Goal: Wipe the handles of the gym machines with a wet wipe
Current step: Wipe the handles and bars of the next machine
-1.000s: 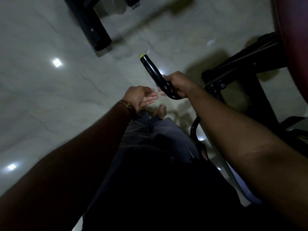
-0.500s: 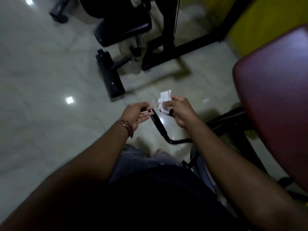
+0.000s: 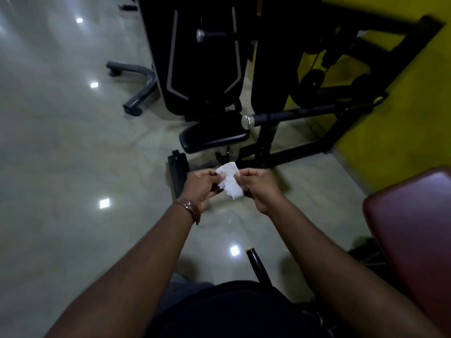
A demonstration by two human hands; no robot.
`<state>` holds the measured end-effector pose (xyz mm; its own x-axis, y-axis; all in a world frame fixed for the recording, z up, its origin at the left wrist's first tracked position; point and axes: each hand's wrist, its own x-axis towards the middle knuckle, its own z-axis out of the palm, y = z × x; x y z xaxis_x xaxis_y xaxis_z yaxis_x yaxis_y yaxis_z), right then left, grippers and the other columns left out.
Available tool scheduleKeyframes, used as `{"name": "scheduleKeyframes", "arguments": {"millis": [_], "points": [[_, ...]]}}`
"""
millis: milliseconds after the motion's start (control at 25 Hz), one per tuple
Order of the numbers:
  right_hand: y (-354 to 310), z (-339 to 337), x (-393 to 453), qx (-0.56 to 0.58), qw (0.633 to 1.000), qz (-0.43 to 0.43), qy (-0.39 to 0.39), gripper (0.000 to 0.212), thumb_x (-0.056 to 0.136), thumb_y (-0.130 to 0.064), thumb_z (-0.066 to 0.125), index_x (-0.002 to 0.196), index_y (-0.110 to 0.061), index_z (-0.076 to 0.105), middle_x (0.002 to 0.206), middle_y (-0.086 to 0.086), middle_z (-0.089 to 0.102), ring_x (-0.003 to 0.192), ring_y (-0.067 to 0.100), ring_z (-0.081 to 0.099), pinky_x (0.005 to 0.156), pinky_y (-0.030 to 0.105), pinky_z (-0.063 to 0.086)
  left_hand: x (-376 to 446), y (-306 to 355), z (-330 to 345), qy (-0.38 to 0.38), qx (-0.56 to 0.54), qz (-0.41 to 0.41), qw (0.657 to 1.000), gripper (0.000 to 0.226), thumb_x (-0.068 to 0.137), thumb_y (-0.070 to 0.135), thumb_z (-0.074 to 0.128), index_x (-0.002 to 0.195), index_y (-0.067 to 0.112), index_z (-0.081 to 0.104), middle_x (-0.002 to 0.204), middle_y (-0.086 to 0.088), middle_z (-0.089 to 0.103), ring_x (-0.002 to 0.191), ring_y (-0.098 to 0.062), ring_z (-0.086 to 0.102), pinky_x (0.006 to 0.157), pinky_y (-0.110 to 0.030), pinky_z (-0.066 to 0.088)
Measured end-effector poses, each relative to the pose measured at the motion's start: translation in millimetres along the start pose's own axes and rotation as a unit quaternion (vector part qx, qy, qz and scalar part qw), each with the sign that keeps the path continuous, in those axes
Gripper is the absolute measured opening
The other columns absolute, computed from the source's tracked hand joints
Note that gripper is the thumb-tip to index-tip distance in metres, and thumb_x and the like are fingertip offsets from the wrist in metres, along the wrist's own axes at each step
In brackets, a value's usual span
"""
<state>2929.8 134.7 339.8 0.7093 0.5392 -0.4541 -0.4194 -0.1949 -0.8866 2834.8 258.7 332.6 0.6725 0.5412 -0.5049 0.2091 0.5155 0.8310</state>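
Your arms are bare from the bottom edge of the view up to the hands, with no sleeves showing. On your left wrist you wear a brown strap (image 3: 191, 209), leather by the look of it, with a small metal clasp or buckle on its upper side; whether it carries a watch face cannot be told from here. Your left hand (image 3: 200, 185) and right hand (image 3: 259, 185) are ungloved. Low in the view, your dark top (image 3: 234, 311) fills the space between your forearms, its details lost in shadow.

No text, label, brand, number or sign can be read anywhere in the frame; the machines' surfaces show only dark, blurred paint.
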Motion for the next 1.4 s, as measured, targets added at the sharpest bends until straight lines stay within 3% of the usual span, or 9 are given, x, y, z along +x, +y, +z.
{"name": "scheduleKeyframes", "arguments": {"millis": [280,400,560,640,840,1000,1120,1240,1400], "points": [[-45.0,35.5,39.1,0.165,0.976,0.042,0.138,0.016,0.09,0.001,0.055,0.083,-0.004,0.068,0.083,0.017,0.071,0.068,0.026,0.066,0.063,0.032,0.055,72.1,72.2,1.4,-0.086,0.082,-0.012,0.993,0.006,0.086,0.003,0.069,0.086,0.009,0.07,0.066,-0.002,0.07,0.056,-0.011,0.061,0.061,-0.024,0.049],[-50.4,37.0,53.4,0.158,0.945,-0.015,0.284,0.011,0.086,-0.005,0.061,0.08,-0.01,0.069,0.084,0.016,0.071,0.071,0.024,0.064,0.066,0.035,0.053,99.1,90.5,11.1,-0.102,0.11,-0.03,0.988,0.005,0.089,0.005,0.065,0.087,0.006,0.07,0.075,-0.008,0.071,0.058,-0.013,0.06,0.057,-0.021,0.048],[-67.1,36.2,72.7,-0.042,0.873,-0.18,0.452,0.012,0.084,-0.008,0.064,0.094,-0.012,0.069,0.073,-0.005,0.065,0.061,0.0,0.059,0.061,0.021,0.048,134.4,100.2,37.9,-0.078,0.112,-0.037,0.99,0.009,0.088,0.004,0.063,0.084,0.006,0.07,0.078,-0.009,0.068,0.062,-0.013,0.061,0.058,-0.019,0.052],[-72.4,29.3,96.0,-0.175,0.827,-0.223,0.485,0.021,0.086,-0.014,0.06,0.103,-0.016,0.071,0.082,-0.002,0.064,0.072,0.007,0.06,0.064,0.026,0.048,153.3,101.6,53.6,-0.078,0.116,-0.037,0.989,0.009,0.087,0.002,0.063,0.084,0.006,0.07,0.077,-0.009,0.068,0.063,-0.014,0.061,0.06,-0.02,0.052],[-63.6,32.7,165.4,-0.538,0.711,-0.233,0.389,0.028,0.088,-0.028,0.056,0.107,-0.01,0.066,0.104,0.012,0.055,0.092,0.029,0.054,0.063,0.034,0.048,184.0,107.4,78.4,-0.073,0.109,-0.03,0.991,0.015,0.089,-0.004,0.055,0.096,-0.003,0.069,0.075,-0.009,0.067,0.058,-0.012,0.063,0.048,-0.018,0.05],[-76.4,26.0,182.0,-0.581,0.695,-0.23,0.357,0.026,0.086,-0.026,0.054,0.097,-0.006,0.065,0.108,0.011,0.051,0.096,0.028,0.05,0.061,0.034,0.049,204.1,109.9,82.7,-0.086,0.134,0.005,0.987,0.018,0.088,-0.007,0.053,0.097,-0.006,0.069,0.077,-0.006,0.069,0.058,-0.004,0.065,0.055,-0.017,0.051],[-53.4,27.7,170.8,-0.429,0.78,-0.248,0.383,0.029,0.092,-0.018,0.055,0.115,-0.005,0.066,0.105,0.011,0.053,0.091,0.019,0.052,0.071,0.03,0.046,217.8,106.8,80.2,-0.112,0.155,0.019,0.981,0.012,0.086,-0.004,0.062,0.091,-0.001,0.073,0.081,-0.011,0.071,0.068,-0.013,0.066,0.07,-0.026,0.055],[-37.5,42.8,158.1,-0.033,0.873,-0.186,0.45,0.025,0.091,-0.004,0.063,0.114,-0.005,0.071,0.101,0.002,0.068,0.09,0.007,0.064,0.083,0.014,0.048,225.6,106.4,74.5,-0.131,0.204,0.05,0.969,0.013,0.085,-0.002,0.066,0.086,0.007,0.075,0.082,-0.008,0.074,0.074,-0.016,0.067,0.076,-0.029,0.055],[-53.4,46.0,181.5,0.47,0.804,0.04,0.362,0.032,0.093,0.009,0.048,0.121,0.007,0.063,0.096,0.013,0.069,0.08,0.021,0.066,0.065,0.026,0.056,233.6,109.6,70.7,-0.172,0.25,0.106,0.947,0.016,0.084,-0.002,0.068,0.083,0.011,0.076,0.078,0.001,0.075,0.076,-0.011,0.069,0.076,-0.026,0.055]]}}
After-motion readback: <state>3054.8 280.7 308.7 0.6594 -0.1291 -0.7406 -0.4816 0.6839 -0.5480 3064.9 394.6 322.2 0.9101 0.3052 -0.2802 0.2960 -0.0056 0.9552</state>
